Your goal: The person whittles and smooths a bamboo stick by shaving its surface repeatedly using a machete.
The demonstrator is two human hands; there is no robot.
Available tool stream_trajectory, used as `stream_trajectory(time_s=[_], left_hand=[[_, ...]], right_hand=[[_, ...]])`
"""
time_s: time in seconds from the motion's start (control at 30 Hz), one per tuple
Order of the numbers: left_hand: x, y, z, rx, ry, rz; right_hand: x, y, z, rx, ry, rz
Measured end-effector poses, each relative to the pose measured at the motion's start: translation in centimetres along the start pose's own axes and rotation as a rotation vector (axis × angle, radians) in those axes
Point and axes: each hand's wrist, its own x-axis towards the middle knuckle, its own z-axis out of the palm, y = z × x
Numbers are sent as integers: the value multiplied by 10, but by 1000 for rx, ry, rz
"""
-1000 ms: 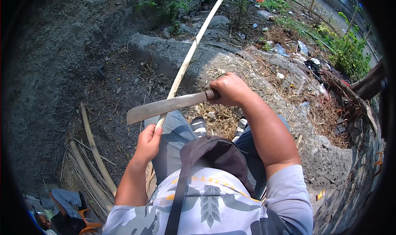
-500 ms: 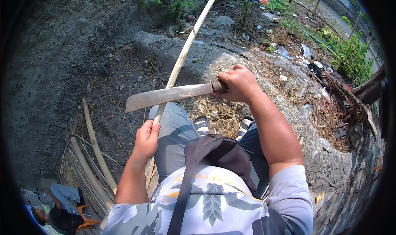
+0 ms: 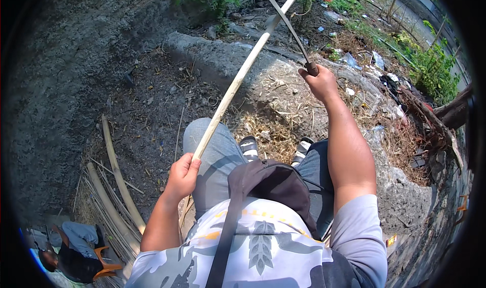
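Observation:
A long pale stripped pole point(image 3: 234, 88), bamboo by its look, slants from above my left knee up and away to the right. Its near end is gripped in my left hand point(image 3: 183, 175), thumb lying along the top. My right hand point(image 3: 321, 81) is closed round the dark handle of a machete point(image 3: 289, 27), arm stretched forward. The blade crosses the pole near its far part, edge-on to my view. A thin curled shaving point(image 3: 304, 5) hangs beside the pole there. Whether the blade bites into the pole cannot be made out.
Split poles and thin strips point(image 3: 117, 171) lie to my left. A person in dark clothes sits on an orange chair point(image 3: 107, 262) at the lower left. Shavings point(image 3: 271, 123) cover the ground by my sandals. Litter point(image 3: 377, 60) and a log point(image 3: 455, 106) lie right; a rough wall point(image 3: 55, 85) rises left.
My right hand has pushed the machete forward along the pole, away from me, and the blade has swung to point up and left. The pole leans more to the right. My left hand keeps its grip.

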Motion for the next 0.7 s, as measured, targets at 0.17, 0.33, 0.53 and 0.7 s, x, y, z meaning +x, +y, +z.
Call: stream_trajectory(time_s=[0.17,0.33,0.53,0.7], left_hand=[[16,16,11,13,-47,21],[27,26,17,86,-1,107],[-2,-2,6,108,5,33],[-20,-28,-3,51,59,12]], right_hand=[[-17,-15,15,66,5,-206],[-47,-50,27,-372,-20,-789],[-22,-23,26,-386,-130,-405],[-14,-15,8,-355,-59,-170]])
